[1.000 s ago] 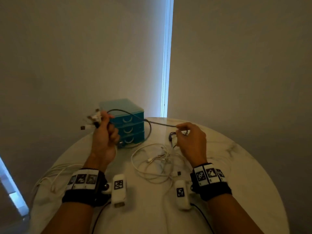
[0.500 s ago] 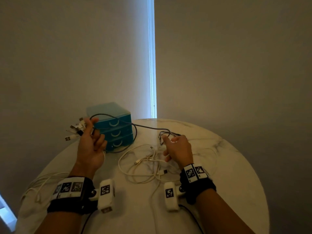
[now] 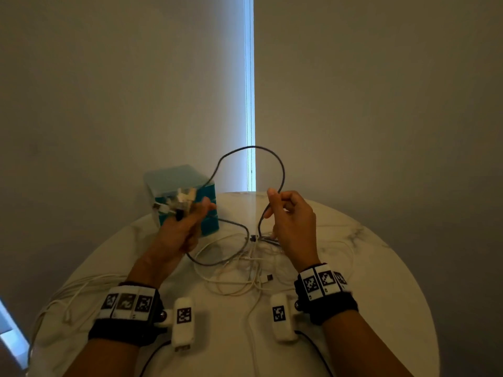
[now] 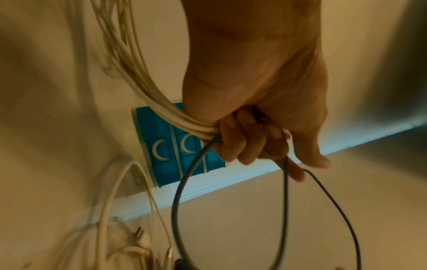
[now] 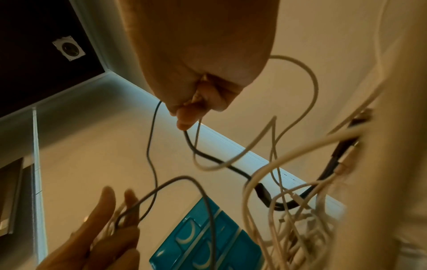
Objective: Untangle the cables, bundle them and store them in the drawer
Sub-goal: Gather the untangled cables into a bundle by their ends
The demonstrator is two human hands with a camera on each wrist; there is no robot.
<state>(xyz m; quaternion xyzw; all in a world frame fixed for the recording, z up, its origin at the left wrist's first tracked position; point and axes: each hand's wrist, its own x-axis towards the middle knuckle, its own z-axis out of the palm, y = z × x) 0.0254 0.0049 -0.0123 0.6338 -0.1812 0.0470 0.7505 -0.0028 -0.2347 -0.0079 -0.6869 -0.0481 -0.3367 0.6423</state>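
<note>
Our right hand [image 3: 292, 221], low on the table half a second ago, is now raised at centre frame, pinching the grey cable [image 3: 281, 170] so it arches high over the drawers [image 3: 209, 210]. Our left hand [image 3: 185, 227] stays fisted round the plug ends and white cables [image 4: 129, 60] at centre left. We judge the grey cable nearly free; loose cables [image 3: 234, 268] remain tangled on the table [image 3: 367, 281], with all the drawers closed.
</note>
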